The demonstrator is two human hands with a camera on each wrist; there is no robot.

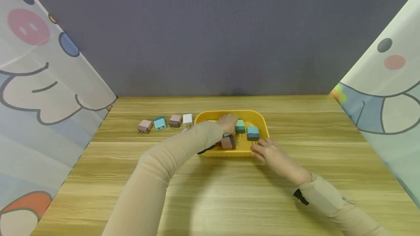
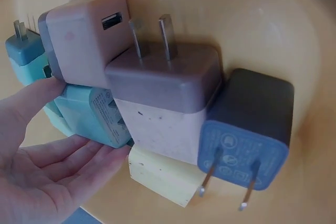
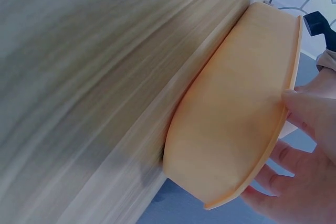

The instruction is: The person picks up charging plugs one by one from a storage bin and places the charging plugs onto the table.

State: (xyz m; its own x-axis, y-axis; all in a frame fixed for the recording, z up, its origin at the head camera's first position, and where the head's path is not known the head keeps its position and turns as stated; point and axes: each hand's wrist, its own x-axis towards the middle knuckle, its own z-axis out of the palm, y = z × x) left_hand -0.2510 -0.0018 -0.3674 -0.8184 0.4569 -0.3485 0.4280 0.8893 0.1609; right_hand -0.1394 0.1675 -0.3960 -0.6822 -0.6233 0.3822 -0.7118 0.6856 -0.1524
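A yellow tray (image 1: 242, 153) on the table holds several plug-in USB chargers. My left hand (image 1: 228, 124) reaches into it; in the left wrist view its thumb and fingers pinch a teal charger (image 2: 86, 114). Against that charger lie a pink one (image 2: 79, 40) and a mauve-and-pink one (image 2: 163, 87) with prongs up. A dark charger with a blue prong face (image 2: 247, 129) and a pale yellow one (image 2: 163, 177) are close by. My right hand (image 1: 273, 156) grips the tray's front right rim, thumb outside it. A blue charger (image 1: 253, 133) sits inside near that hand.
Left of the tray, a row of chargers lies on the wooden table (image 1: 295, 119): a pink one (image 1: 145, 126), a light blue one (image 1: 160, 123), a pink-brown one (image 1: 175, 120) and a white one (image 1: 187, 119). A grey panel (image 1: 223, 39) stands behind.
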